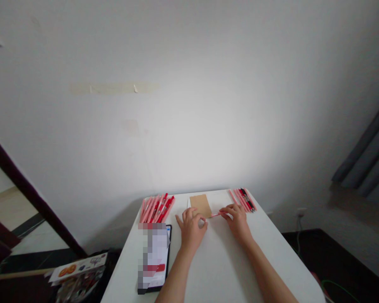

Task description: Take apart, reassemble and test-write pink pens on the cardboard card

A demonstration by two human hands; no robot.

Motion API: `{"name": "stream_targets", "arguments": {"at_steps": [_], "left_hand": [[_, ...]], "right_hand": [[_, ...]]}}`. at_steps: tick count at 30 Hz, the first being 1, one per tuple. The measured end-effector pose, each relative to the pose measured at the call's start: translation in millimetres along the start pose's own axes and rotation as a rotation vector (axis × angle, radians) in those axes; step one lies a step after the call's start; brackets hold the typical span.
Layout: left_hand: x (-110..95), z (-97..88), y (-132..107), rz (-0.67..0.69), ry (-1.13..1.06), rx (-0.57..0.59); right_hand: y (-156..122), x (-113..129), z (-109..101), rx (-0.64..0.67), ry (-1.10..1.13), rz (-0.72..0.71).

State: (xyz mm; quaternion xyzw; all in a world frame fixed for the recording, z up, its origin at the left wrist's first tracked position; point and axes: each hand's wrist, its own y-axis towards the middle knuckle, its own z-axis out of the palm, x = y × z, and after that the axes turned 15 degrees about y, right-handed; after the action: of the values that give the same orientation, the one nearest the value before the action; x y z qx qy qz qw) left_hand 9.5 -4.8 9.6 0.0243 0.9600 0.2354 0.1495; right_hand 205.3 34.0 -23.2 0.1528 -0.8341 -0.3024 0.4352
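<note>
My right hand [239, 222] pinches a slim pink pen [217, 214], which points left across the table. Close to the pen's left end is my left hand [192, 228], its thumb and index finger curled together in a ring; whether anything small is between them cannot be made out. Just behind the hands lies a tan paper pad [201, 204], partly covered by my left fingers. Pink and red pens [157, 209] are heaped at the table's far left corner. A row of pink, red and black pens [243, 200] lies at the far right.
A phone [159, 261] with a blurred screen rests on the white table [214, 269], left of my left forearm. The wall [202, 126] rises directly behind the table. A box of odds and ends [82, 280] stands low at the left.
</note>
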Motion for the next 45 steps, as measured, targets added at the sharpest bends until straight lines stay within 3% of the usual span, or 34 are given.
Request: {"name": "stream_targets", "arguments": {"at_steps": [15, 23, 45], "left_hand": [[-6, 2.8, 1, 0.052, 0.023, 0.033], [-6, 4.5, 1, 0.069, 0.031, 0.028], [-10, -0.4, 0, 0.065, 0.060, -0.001]], "right_hand": [[-2, 16, -3, 0.106, -0.042, -0.049], [0, 15, -3, 0.091, 0.029, -0.124], [1, 6, -3, 0.019, 0.092, -0.072]]}}
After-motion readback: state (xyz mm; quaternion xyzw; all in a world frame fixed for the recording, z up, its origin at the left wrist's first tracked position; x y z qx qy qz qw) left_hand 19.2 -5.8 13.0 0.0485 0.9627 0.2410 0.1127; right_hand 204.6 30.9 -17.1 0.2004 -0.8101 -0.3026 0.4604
